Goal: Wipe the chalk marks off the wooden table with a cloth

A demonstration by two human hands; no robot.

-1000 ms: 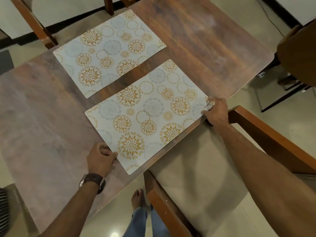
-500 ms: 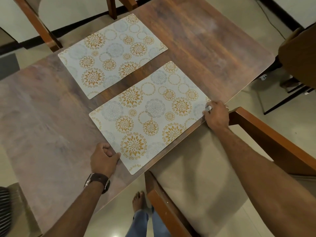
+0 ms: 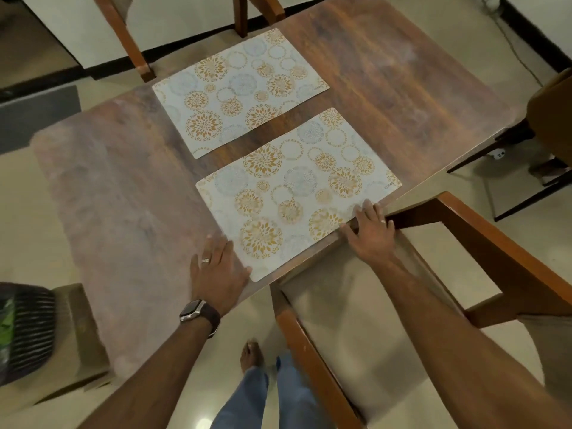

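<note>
The bench [image 3: 387, 88] is a rectangular wooden slab with rounded corners: dark, streaky grain is seen toward 1 o'clock, while a pale, cloudy chalk film [image 3: 102, 212] dulls the surface toward 9 o'clock. Two thin rectangular placemats printed with gold and grey-blue rosettes lie flat on it, the far placemat [image 3: 238, 94] at 12 o'clock and the near placemat [image 3: 294, 193] at the centre, a strip of bare wood between them. The left hand [image 3: 218, 267], fingers straight and spread, is laid flat on the bench at the near placemat's 7 o'clock corner; a ring and a wristwatch [image 3: 198, 314] are worn. The right hand [image 3: 370, 229] is spread wide on the mat's 5 o'clock edge, fingertips blurred. A cushioned wooden-framed chair [image 3: 371, 320] is cut off at 5 o'clock. No cloth can be made out. A dark ribbed object [image 3: 21, 329] at 8 o'clock cannot be identified.
</note>
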